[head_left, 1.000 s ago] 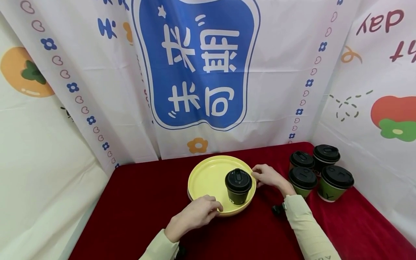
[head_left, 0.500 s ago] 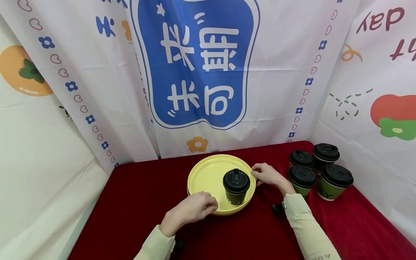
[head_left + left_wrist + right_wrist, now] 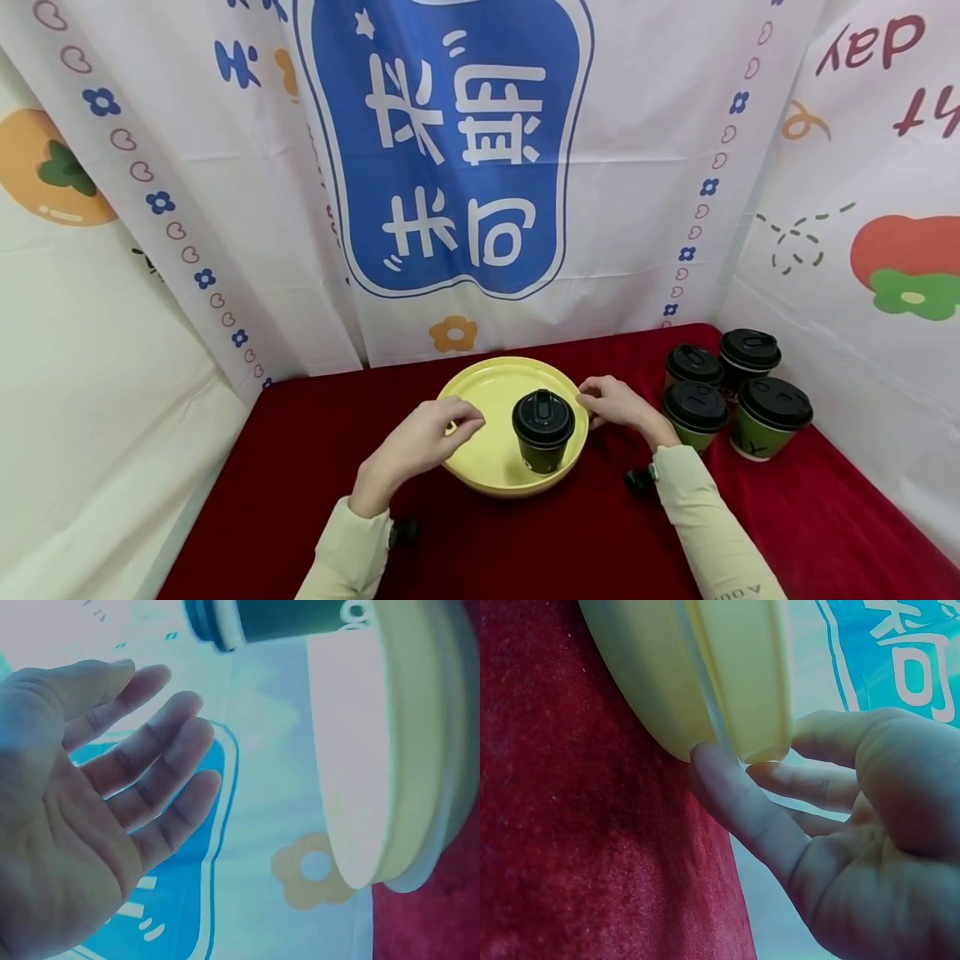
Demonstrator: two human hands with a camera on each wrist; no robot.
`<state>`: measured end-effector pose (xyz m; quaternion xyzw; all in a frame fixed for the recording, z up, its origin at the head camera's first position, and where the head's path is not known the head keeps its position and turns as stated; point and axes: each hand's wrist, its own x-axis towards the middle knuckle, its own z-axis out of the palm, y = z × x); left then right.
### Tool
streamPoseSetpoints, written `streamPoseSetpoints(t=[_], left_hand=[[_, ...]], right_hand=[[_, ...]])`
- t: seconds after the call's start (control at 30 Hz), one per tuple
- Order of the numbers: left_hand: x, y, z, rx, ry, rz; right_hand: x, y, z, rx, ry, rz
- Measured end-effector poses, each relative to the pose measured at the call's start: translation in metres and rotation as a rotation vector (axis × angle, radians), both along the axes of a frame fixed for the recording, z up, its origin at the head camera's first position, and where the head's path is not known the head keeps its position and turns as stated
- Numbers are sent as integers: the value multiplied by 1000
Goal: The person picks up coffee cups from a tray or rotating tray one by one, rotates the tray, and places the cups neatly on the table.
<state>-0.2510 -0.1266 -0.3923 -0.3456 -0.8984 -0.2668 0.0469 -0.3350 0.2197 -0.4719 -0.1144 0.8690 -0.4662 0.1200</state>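
Note:
A round yellow plate [image 3: 487, 392] lies on the red cloth, and the wrist views show a second one stacked under it. A dark lidded paper coffee cup [image 3: 543, 433] stands upright on its right part. My right hand [image 3: 617, 402] holds the plates' right edge, with fingers [image 3: 727, 780] against the outer side and the thumb side at the upper rim. My left hand [image 3: 423, 437] hovers over the plate's left rim, its fingers [image 3: 180, 754] loosely bent with nothing between them in the left wrist view.
Several lidded paper cups stand close together at the right, including a green cup [image 3: 771, 417] and a black cup [image 3: 748, 358]. A red cloth [image 3: 315, 467] covers the table. Printed white curtains [image 3: 637, 167] hang behind and at both sides.
My left hand has moved from the plate's front edge up and left to above its left rim. The cup and plate have shifted slightly left in view. The right hand stays at the right edge.

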Motion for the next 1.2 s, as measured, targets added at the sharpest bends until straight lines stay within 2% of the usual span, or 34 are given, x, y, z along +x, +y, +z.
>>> streamPoseSetpoints(t=[0.23, 0.53, 0.67, 0.87, 1.03, 1.2], left_hand=[[-7, -7, 8, 104, 6, 59], [-20, -1, 9, 199, 24, 202], [-26, 0, 1, 196, 6, 276], [-34, -8, -18, 152, -57, 406], [-43, -17, -33, 120, -110, 452], [-49, -24, -45, 120, -166, 468]], right_hand=[[0, 0, 0, -1, -2, 4], [-1, -1, -1, 1, -8, -5], [0, -2, -2, 6, -10, -8], [0, -4, -2, 23, -6, -11], [-1, -4, -3, 19, -5, -13], [-2, -3, -4, 20, -7, -21]])
